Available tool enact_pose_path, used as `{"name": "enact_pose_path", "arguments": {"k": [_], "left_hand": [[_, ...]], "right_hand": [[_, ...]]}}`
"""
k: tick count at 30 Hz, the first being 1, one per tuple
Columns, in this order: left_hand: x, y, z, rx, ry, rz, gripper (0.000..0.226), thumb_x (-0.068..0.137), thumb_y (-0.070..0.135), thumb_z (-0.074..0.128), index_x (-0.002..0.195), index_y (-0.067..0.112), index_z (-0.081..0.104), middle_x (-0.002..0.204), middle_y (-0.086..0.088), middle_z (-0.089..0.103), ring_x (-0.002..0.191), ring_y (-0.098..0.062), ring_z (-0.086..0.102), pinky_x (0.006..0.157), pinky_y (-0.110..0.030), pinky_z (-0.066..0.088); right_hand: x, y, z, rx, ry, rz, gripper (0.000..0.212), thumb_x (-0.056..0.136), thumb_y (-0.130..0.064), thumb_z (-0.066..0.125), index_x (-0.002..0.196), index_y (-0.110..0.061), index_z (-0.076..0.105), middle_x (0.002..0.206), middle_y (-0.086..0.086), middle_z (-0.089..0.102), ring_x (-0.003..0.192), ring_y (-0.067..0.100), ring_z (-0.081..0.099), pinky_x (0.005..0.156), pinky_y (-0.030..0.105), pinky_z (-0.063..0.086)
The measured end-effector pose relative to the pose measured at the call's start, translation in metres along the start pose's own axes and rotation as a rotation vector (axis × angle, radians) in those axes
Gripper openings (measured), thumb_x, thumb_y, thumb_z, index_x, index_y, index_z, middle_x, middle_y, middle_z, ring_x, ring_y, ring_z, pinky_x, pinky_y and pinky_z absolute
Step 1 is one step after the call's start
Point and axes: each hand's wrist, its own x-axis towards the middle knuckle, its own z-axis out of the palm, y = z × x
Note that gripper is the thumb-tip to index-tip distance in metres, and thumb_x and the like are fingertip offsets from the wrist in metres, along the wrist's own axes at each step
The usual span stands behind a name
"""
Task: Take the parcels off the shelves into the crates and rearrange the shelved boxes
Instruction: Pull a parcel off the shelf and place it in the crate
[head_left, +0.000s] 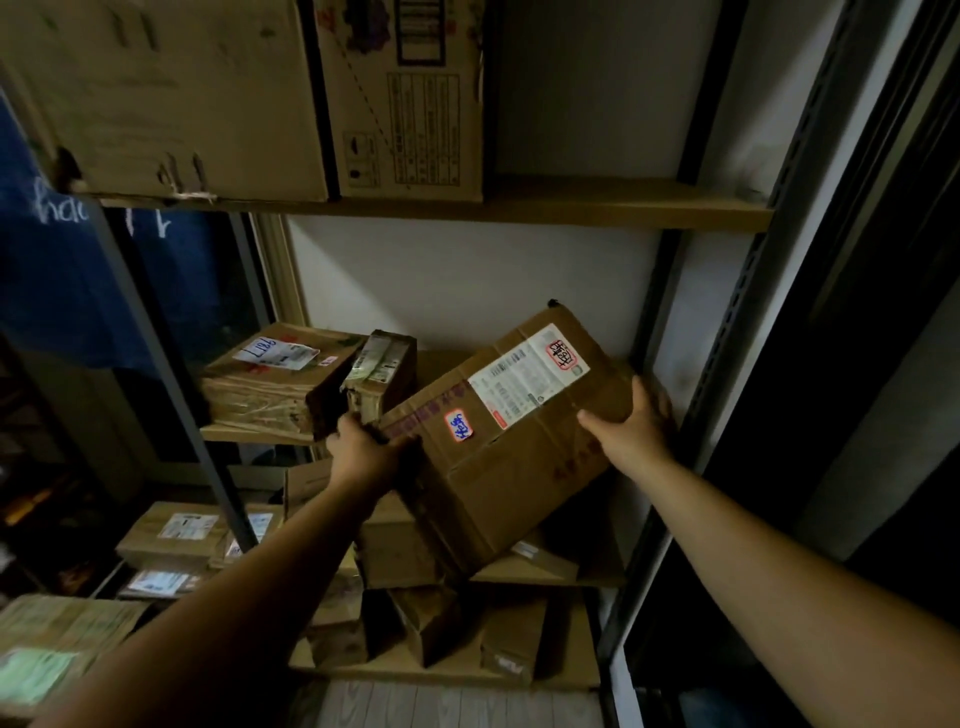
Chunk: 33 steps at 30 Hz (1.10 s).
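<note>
A large brown cardboard box (511, 441) with a white shipping label and a small orange-edged sticker hangs tilted at the front of the middle shelf. My left hand (363, 452) grips its lower left corner. My right hand (631, 426) holds its right edge, fingers wrapped behind. Further back on the same shelf sit a flat labelled box (275, 374) and a small dark box (384, 374) beside it. The shelf board under the tilted box is mostly hidden.
Two big cartons (171, 98) fill the left of the top shelf (623, 208); its right half is bare. Several parcels (441, 623) crowd the lower shelves. More labelled boxes (176, 535) lie at the lower left. A dark metal upright (727, 338) stands on the right.
</note>
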Motion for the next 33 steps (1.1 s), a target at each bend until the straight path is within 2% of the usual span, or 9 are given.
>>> {"name": "enact_pose_path", "arguments": {"k": [4,7,10,16,19,23,26,30,33], "left_hand": [[-0.002,0.011,0.003,-0.048,-0.110,-0.136,0.081,0.084,0.032,0.068,0.144,0.023,0.012,0.128,-0.015,0.047,0.076,-0.022,0.053,0.052,-0.036,0.047],[0.002,0.013,0.007,-0.052,-0.078,0.014,0.078,0.081,0.016,0.071,0.140,0.018,0.020,0.113,-0.006,0.053,0.084,-0.016,0.055,0.056,-0.029,0.048],[0.003,0.017,0.015,-0.045,-0.066,0.088,0.050,0.077,0.006,0.073,0.113,0.016,0.041,0.099,0.001,0.055,0.096,-0.022,0.060,0.076,-0.039,0.054],[0.036,0.016,0.022,0.273,-0.248,0.164,0.137,0.032,0.048,0.089,0.144,0.039,0.010,0.142,-0.007,0.038,0.126,-0.032,0.044,0.093,-0.056,0.048],[0.017,0.038,0.020,0.310,-0.247,0.263,0.113,0.067,0.023,0.081,0.150,0.032,0.003,0.137,0.003,0.038,0.125,-0.026,0.044,0.092,-0.044,0.048],[0.016,0.048,0.026,0.249,-0.039,0.236,0.074,0.070,0.026,0.081,0.131,0.014,0.042,0.125,-0.008,0.057,0.106,-0.026,0.059,0.080,-0.036,0.053],[0.019,0.044,0.030,0.177,-0.156,0.175,0.091,0.071,0.018,0.079,0.145,0.021,0.026,0.137,-0.010,0.048,0.117,-0.031,0.053,0.087,-0.043,0.053],[0.022,0.042,0.037,0.052,-0.157,0.118,0.103,0.075,0.011,0.076,0.147,0.038,0.008,0.143,-0.012,0.034,0.112,-0.039,0.053,0.054,-0.038,0.056],[0.026,0.041,0.040,0.081,-0.084,0.099,0.111,0.066,0.027,0.081,0.143,0.044,0.004,0.144,-0.014,0.029,0.113,-0.043,0.051,0.069,-0.050,0.058]], "right_hand": [[0.012,0.013,0.005,-0.088,0.007,0.018,0.098,0.069,-0.055,0.071,0.147,-0.038,0.014,0.150,0.008,0.022,0.136,0.039,0.030,0.100,0.062,0.038],[0.009,0.013,0.003,-0.135,0.061,0.050,0.094,0.071,-0.064,0.063,0.147,-0.034,0.015,0.150,0.013,0.020,0.134,0.042,0.030,0.101,0.062,0.036],[0.004,0.017,0.000,-0.091,0.087,0.090,0.089,0.078,-0.061,0.060,0.148,-0.028,0.016,0.147,0.018,0.025,0.130,0.043,0.034,0.102,0.059,0.037],[-0.005,0.031,-0.008,-0.045,0.075,0.119,0.073,0.091,-0.050,0.051,0.149,-0.020,0.017,0.141,0.019,0.043,0.122,0.041,0.048,0.094,0.050,0.047],[-0.011,0.039,-0.008,-0.019,0.053,0.138,0.070,0.094,-0.047,0.048,0.150,-0.021,0.015,0.143,0.018,0.041,0.124,0.040,0.047,0.096,0.050,0.046],[-0.019,0.045,-0.003,-0.019,0.024,0.177,0.068,0.097,-0.042,0.043,0.151,-0.015,0.011,0.145,0.021,0.039,0.127,0.040,0.043,0.100,0.045,0.042],[-0.025,0.049,0.004,-0.046,-0.002,0.173,0.071,0.098,-0.040,0.042,0.152,-0.013,0.005,0.144,0.021,0.040,0.127,0.040,0.044,0.102,0.046,0.040],[-0.030,0.052,0.007,0.012,-0.024,0.153,0.085,0.093,-0.033,0.056,0.152,-0.017,-0.004,0.146,0.017,0.039,0.130,0.037,0.042,0.104,0.045,0.039],[-0.024,0.044,-0.007,0.053,0.044,0.053,0.113,0.078,-0.016,0.076,0.150,-0.030,-0.010,0.156,0.013,0.017,0.140,0.032,0.026,0.110,0.047,0.032]]}}
